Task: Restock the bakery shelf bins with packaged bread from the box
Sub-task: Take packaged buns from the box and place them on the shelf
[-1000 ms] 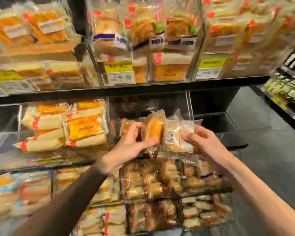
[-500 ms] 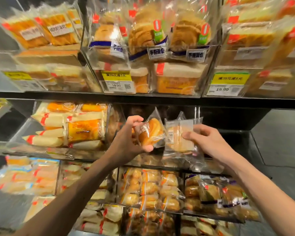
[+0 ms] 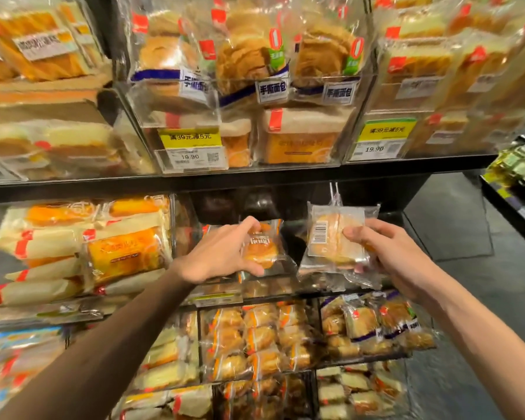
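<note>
My left hand (image 3: 222, 253) pinches the clear-wrapped golden bun (image 3: 261, 248), right hand (image 3: 388, 253) grips the pale barcoded sandwich pack (image 3: 334, 237); slick wrap could slip at the shelf's front edge.

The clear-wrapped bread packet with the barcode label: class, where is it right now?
In the head view, the clear-wrapped bread packet with the barcode label sits right of centre in the right hand, before the dark middle-shelf bin.

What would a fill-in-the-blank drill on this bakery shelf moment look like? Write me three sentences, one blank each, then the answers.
1. The left hand holds a small packaged bun, while the bread packet with the barcode is held by the ____ hand.
2. The yellow promotion tag sits above a price label reading ____.
3. Both packets are held in front of the ____ shelf level, under the black shelf edge.

Answers: right; 19.90; middle
</note>
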A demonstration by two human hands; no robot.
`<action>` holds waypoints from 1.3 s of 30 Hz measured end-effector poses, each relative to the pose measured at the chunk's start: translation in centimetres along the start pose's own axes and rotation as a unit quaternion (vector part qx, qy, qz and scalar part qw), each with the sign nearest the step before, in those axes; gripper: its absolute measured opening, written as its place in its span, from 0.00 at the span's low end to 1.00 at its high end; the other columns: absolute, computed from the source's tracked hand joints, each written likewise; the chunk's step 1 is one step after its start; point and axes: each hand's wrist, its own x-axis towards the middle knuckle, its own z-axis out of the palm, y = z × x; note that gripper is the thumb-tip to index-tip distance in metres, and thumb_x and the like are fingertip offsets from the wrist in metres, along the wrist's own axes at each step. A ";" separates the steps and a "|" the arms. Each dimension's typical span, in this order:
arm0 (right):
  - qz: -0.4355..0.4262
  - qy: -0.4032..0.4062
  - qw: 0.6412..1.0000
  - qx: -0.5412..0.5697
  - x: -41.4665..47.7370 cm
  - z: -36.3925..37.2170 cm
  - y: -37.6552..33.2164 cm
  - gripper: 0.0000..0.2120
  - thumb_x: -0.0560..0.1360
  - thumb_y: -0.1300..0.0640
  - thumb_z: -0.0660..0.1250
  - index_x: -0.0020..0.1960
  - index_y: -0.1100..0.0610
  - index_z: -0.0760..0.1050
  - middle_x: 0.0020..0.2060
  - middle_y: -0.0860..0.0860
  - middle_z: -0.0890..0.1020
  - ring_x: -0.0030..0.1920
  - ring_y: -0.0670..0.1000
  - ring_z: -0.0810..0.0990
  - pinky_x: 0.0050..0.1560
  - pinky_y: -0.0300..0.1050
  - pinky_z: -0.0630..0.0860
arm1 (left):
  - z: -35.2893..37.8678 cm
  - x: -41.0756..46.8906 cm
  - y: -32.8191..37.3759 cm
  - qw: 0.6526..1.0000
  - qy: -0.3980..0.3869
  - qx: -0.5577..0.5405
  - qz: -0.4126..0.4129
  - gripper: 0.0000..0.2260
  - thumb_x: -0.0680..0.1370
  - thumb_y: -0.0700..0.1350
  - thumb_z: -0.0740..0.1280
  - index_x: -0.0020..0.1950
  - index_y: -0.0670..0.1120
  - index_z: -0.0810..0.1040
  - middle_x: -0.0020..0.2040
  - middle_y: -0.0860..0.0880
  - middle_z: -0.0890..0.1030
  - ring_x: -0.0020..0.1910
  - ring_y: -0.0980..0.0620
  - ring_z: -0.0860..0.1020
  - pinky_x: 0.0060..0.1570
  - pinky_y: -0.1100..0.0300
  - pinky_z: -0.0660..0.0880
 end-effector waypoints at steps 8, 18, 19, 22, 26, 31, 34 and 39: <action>0.006 -0.035 0.999 0.025 0.8 -0.2 -0.4 0.10 0.76 0.55 0.70 0.55 0.57 0.81 0.46 0.55 0.86 0.42 0.52 0.85 0.35 0.43 0.80 | 3.6 3.5 0.2 0.997 -0.072 0.031 -0.027 0.21 0.70 0.48 0.77 0.52 0.51 0.67 0.51 0.50 0.75 0.50 0.47 0.72 0.49 0.50 0.72; 0.015 -0.048 0.999 0.014 0.7 -0.2 0.0 0.11 0.74 0.56 0.71 0.56 0.58 0.81 0.48 0.55 0.87 0.48 0.55 0.86 0.45 0.52 0.80 | 6.0 5.6 -0.6 0.974 -0.126 0.190 -0.001 0.24 0.77 0.46 0.71 0.71 0.44 0.70 0.77 0.42 0.63 0.76 0.42 0.61 0.74 0.50 0.62; 0.012 -0.050 0.999 0.015 0.7 -0.2 0.0 0.13 0.73 0.54 0.71 0.56 0.58 0.81 0.48 0.54 0.87 0.48 0.55 0.86 0.45 0.52 0.80 | 5.9 5.8 -0.9 0.973 -0.137 0.188 0.000 0.26 0.76 0.48 0.72 0.72 0.45 0.70 0.76 0.43 0.64 0.75 0.42 0.62 0.73 0.49 0.63; 0.012 -0.053 0.998 0.018 0.8 -0.2 0.0 0.20 0.68 0.51 0.71 0.57 0.58 0.80 0.48 0.54 0.87 0.48 0.55 0.86 0.41 0.48 0.81 | 5.3 6.1 -1.3 0.973 -0.154 0.172 0.001 0.26 0.75 0.53 0.73 0.71 0.49 0.73 0.71 0.46 0.69 0.67 0.45 0.67 0.66 0.47 0.68; 0.019 -0.049 0.998 0.023 0.8 -0.3 0.0 0.22 0.67 0.50 0.71 0.58 0.59 0.80 0.49 0.57 0.86 0.48 0.57 0.86 0.35 0.43 0.80 | 3.9 6.1 -1.4 0.979 -0.159 0.124 -0.005 0.17 0.76 0.55 0.70 0.64 0.53 0.80 0.69 0.49 0.70 0.68 0.47 0.65 0.66 0.47 0.67; 0.024 -0.055 0.997 0.048 0.9 0.0 -0.2 0.23 0.71 0.49 0.76 0.62 0.59 0.79 0.54 0.61 0.84 0.51 0.63 0.83 0.45 0.55 0.78 | 0.7 5.5 -1.1 0.961 0.018 -0.259 -0.092 0.08 0.80 0.44 0.68 0.57 0.50 0.83 0.55 0.50 0.83 0.57 0.50 0.80 0.58 0.57 0.77; 0.033 -0.069 0.994 0.078 1.0 0.9 -0.7 0.22 0.70 0.49 0.72 0.61 0.58 0.79 0.55 0.60 0.84 0.53 0.63 0.81 0.54 0.60 0.74 | -0.7 3.7 0.7 0.876 -0.004 -0.465 -0.129 0.11 0.83 0.47 0.63 0.61 0.45 0.81 0.56 0.44 0.83 0.54 0.49 0.83 0.55 0.55 0.80; 0.053 -0.113 0.986 0.110 1.0 3.0 -1.6 0.19 0.73 0.49 0.67 0.60 0.57 0.79 0.54 0.58 0.85 0.49 0.53 0.85 0.50 0.49 0.80 | -0.7 0.4 2.4 0.745 -0.098 -0.648 -0.128 0.23 0.82 0.62 0.55 0.64 0.48 0.78 0.60 0.46 0.83 0.61 0.46 0.79 0.65 0.50 0.73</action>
